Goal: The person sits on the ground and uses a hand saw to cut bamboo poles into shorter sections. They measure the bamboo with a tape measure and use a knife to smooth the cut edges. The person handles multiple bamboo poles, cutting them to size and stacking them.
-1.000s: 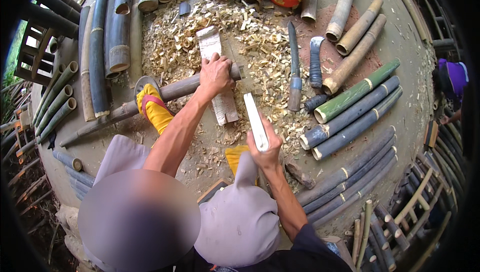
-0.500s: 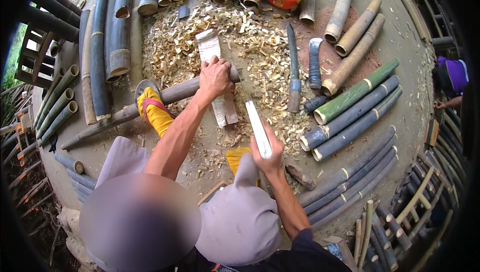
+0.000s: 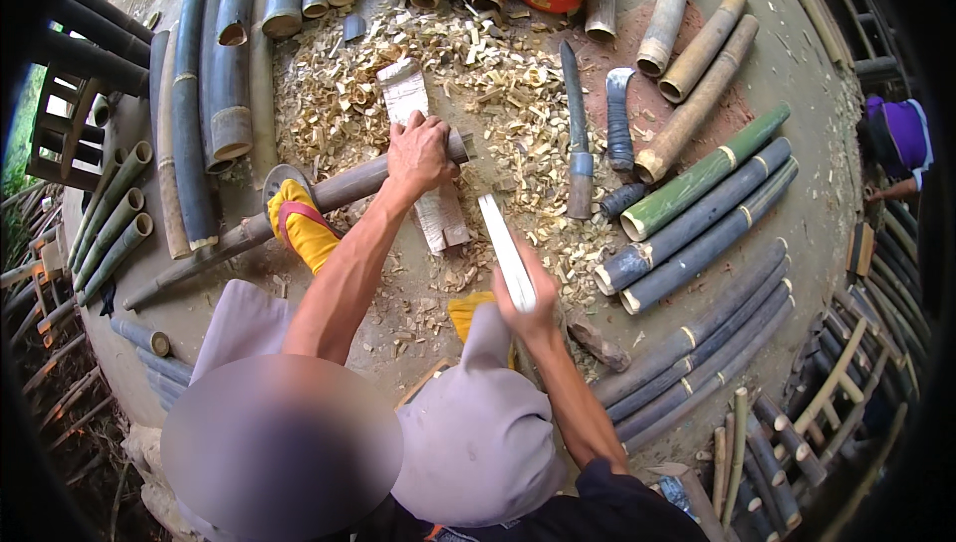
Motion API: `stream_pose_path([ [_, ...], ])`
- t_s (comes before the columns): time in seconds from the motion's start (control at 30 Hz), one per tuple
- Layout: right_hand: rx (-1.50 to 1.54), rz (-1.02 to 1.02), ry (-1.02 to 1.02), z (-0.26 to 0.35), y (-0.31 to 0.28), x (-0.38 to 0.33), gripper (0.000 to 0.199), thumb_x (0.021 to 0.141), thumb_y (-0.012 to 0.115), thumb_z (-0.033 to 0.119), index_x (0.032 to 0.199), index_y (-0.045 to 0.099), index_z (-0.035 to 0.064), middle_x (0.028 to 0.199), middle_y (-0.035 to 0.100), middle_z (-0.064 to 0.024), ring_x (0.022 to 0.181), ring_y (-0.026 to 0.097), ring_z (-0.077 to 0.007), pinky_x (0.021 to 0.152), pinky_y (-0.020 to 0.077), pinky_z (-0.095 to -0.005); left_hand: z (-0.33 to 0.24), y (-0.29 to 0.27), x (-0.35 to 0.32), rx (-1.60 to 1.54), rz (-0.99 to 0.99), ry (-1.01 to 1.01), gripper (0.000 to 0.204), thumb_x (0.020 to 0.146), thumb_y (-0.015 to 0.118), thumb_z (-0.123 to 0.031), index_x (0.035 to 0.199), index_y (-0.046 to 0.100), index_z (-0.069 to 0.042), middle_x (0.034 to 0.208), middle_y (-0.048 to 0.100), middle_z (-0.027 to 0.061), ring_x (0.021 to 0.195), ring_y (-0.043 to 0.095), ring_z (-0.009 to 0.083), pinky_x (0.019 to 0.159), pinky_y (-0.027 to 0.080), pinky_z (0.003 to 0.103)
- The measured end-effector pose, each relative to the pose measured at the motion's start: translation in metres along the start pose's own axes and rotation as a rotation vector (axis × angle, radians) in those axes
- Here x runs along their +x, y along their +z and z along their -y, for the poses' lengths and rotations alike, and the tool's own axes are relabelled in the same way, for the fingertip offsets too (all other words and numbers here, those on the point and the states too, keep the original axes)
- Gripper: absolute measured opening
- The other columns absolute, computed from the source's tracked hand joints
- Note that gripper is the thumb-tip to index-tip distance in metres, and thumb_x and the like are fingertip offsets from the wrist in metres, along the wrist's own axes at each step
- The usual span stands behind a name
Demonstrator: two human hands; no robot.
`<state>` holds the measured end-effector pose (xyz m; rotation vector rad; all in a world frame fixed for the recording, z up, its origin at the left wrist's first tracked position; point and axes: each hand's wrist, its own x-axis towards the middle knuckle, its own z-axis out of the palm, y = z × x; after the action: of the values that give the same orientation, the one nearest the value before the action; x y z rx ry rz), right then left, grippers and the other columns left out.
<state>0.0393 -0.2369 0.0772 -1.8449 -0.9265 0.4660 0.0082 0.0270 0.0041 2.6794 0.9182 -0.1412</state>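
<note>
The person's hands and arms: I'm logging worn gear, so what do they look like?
The left hand and left forearm are bare: no glove, watch or bracelet shows. The right hand, slightly blurred, shows no glove; the right forearm is bare up to a dark sleeve. Any left sleeve is hidden.

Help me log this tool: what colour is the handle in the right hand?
The handle is white, showing best in the head view.
</note>
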Motion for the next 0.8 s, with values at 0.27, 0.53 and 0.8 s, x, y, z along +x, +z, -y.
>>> stream_pose_path([
  [0.27, -0.192, 0.042, -0.015, -0.002, -0.061, -0.106, 0.039, 0.074, 0.065, 0.001, 0.11, 0.06, -0.0127, 0.101, 0.067, -0.0256, 0.082, 0.07, -0.0319, 0.069, 0.0565, -0.0348, -0.014, -0.004, 0.002, 0.051, 0.053, -0.002, 0.043, 0.058, 0.076, -0.023, 0.095, 0.062, -0.007, 0.104, 0.062, 0.0057, 0.104, 0.051, 0.0244, 0.084, 0.04, 0.04],
  [0.53, -0.097, 0.01, -0.099, 0.009, -0.026, -0.035, 0.043, 0.075, 0.066, 0.0, 0.117, 0.059, -0.0075, 0.09, 0.069, -0.0167, 0.07, 0.068, -0.0245, 0.062, 0.0543, -0.0317, 0.005, -0.007, -0.001, 0.063, 0.0, -0.01, 0.043, 0.058, 0.075, -0.024, 0.095, 0.063, -0.007, 0.098, 0.062, 0.0047, 0.103, 0.052, 0.0234, 0.086, 0.039, 0.042],
  [0.8, -0.11, -0.034, -0.103, -0.027, -0.021, -0.052, 0.035, 0.075, 0.064, 0.001, 0.109, 0.061, -0.0102, 0.083, 0.067, -0.0184, 0.068, 0.067, -0.0229, 0.059, 0.0538, -0.0298, -0.013, -0.009, 0.004, 0.086, 0.044, -0.006, 0.04, 0.06, 0.076, -0.021, 0.095, 0.063, -0.006, 0.101, 0.062, 0.006, 0.106, 0.052, 0.0245, 0.088, 0.04, 0.042],
])
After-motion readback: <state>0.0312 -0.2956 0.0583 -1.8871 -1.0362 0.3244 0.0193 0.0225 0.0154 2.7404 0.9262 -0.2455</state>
